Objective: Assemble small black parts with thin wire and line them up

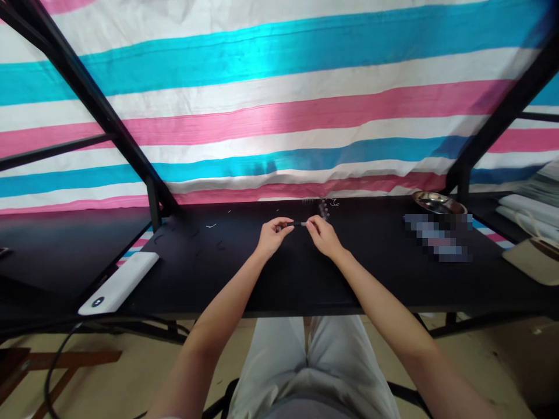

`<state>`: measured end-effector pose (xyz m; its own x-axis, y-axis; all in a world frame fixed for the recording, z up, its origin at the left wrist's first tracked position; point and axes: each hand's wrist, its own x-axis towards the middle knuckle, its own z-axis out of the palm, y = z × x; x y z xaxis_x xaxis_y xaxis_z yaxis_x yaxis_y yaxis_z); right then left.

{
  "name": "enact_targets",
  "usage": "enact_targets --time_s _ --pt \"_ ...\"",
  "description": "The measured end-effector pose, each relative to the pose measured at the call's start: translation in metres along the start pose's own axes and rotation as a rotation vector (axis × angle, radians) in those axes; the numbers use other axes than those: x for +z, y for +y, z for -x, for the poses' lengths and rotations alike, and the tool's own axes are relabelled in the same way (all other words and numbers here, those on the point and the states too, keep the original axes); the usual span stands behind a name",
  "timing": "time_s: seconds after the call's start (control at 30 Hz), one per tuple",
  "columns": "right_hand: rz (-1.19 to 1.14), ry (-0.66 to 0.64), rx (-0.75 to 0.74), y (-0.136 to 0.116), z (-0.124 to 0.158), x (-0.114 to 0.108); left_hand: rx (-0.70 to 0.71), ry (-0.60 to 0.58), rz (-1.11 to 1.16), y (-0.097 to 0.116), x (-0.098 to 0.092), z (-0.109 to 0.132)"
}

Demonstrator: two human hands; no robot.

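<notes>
Over the middle of the black table, a small dark stick-like object (pixel 297 224) with a paler right end spans the gap between my hands. My left hand (pixel 273 235) pinches its left end between thumb and fingers. At the paler end, the fingers of my right hand (pixel 322 235) are closed on it. Just behind my right hand lies a small cluster of greyish pieces (pixel 324 208), partly covered by the hand. White thread-like scraps (pixel 334 202) lie beside the cluster.
The black table (pixel 183 285) carries a long white device (pixel 120 283) at left. At right are a shiny metal dish (pixel 439 203) and a blurred bluish item (pixel 439 237). A striped sheet (pixel 279 110) hangs behind, between black frame bars.
</notes>
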<state>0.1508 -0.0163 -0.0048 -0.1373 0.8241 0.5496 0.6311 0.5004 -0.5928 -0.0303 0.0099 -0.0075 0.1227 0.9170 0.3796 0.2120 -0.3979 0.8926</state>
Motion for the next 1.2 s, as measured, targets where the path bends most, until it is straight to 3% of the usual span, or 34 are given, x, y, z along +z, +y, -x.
enact_targets --time_s 0.47,0.9,1.2 --pt "-0.371 -0.092 0.126 0.004 -0.002 0.009 0.098 -0.014 -0.043 0.005 0.003 0.003" --pt "-0.286 -0.037 0.048 0.004 -0.002 0.011 0.192 0.016 -0.227 0.01 0.001 0.004" --pt "-0.264 -0.011 -0.012 0.0 -0.003 0.008 0.259 -0.061 -0.298 0.007 0.0 0.005"
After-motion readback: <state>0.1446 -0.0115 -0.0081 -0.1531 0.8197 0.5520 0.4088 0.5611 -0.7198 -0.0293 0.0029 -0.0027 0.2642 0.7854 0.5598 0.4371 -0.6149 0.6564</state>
